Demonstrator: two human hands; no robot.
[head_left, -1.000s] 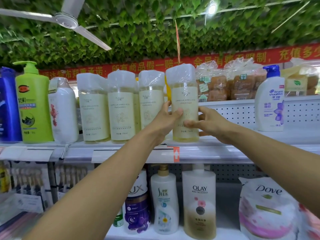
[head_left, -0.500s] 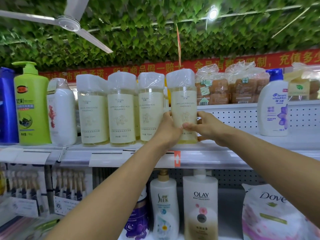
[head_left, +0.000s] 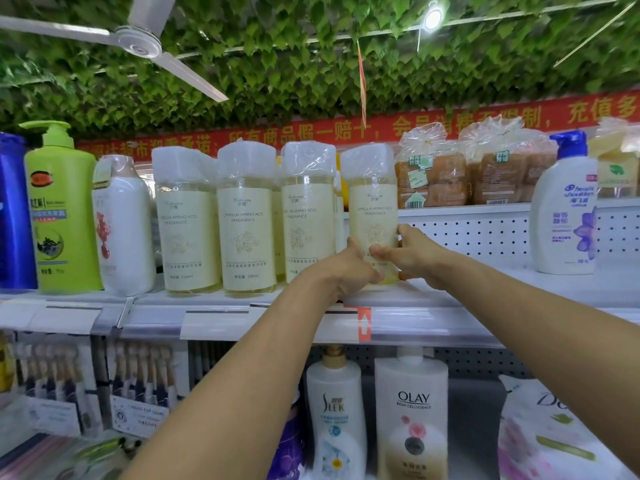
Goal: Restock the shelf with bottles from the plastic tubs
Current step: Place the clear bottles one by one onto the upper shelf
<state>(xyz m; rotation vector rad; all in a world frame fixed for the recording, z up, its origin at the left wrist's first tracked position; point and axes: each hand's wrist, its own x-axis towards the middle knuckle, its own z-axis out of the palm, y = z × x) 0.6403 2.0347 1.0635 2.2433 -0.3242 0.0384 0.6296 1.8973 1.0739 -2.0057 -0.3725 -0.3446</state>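
Observation:
A pale yellow bottle (head_left: 372,209) with a cream label and plastic-wrapped cap stands on the upper white shelf (head_left: 450,299), at the right end of a row of three matching bottles (head_left: 244,220). My left hand (head_left: 349,268) grips its lower left side. My right hand (head_left: 408,252) grips its lower right side, thumb across the front. The bottle's base is hidden behind both hands. No plastic tub is in view.
Left of the row stand a white bottle (head_left: 124,230), a green pump bottle (head_left: 62,209) and a blue one. A Head & Shoulders bottle (head_left: 566,209) stands right, with bare shelf between. Bagged bread (head_left: 467,168) lies behind. Sleek, Olay and Dove products fill the shelf below.
Both hands have slid down the bottle and pushed it further back onto the shelf, level with the row. My view has moved closer.

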